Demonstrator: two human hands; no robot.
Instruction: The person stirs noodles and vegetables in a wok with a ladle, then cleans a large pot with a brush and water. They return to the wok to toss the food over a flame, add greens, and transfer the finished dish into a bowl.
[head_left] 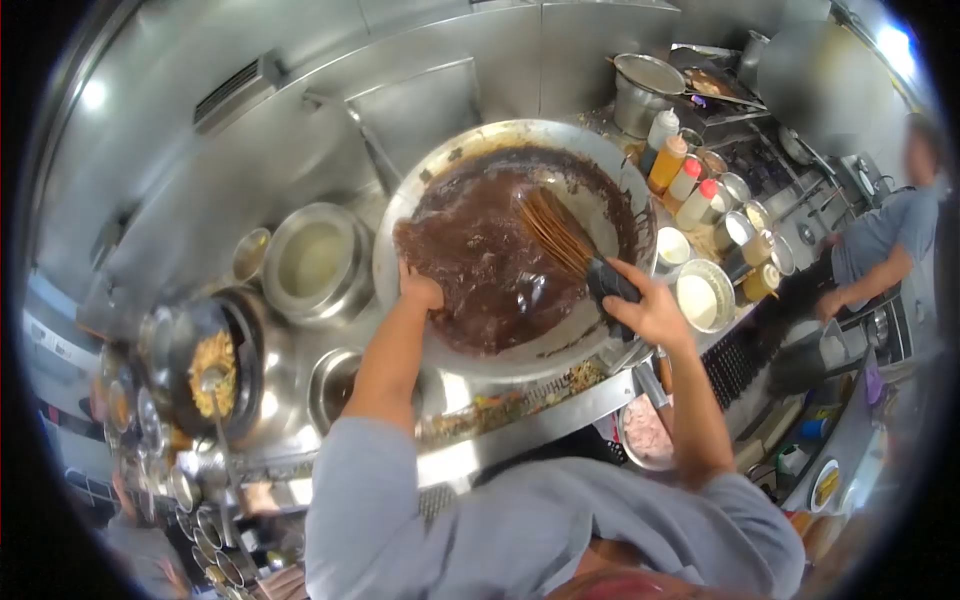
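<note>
A very large metal wok (610, 352) stands at the centre, holding a dark brown sauce (480, 260). My right hand (645, 305) is wrapped round the black handle of a whisk (560, 235), whose brown bristles lean over the sauce at the right. At the wok's left inner side is my left hand (422, 290), touching the wall or rim near the sauce's edge. Its fingers are mostly hidden, so what it grips, if anything, does not show.
Squeeze bottles (690, 200) and a bowl of white liquid (700, 300) stand right of the wok. At left are a metal pot (315, 262) and a pan with food (213, 372). Another person (885, 240) stands at far right.
</note>
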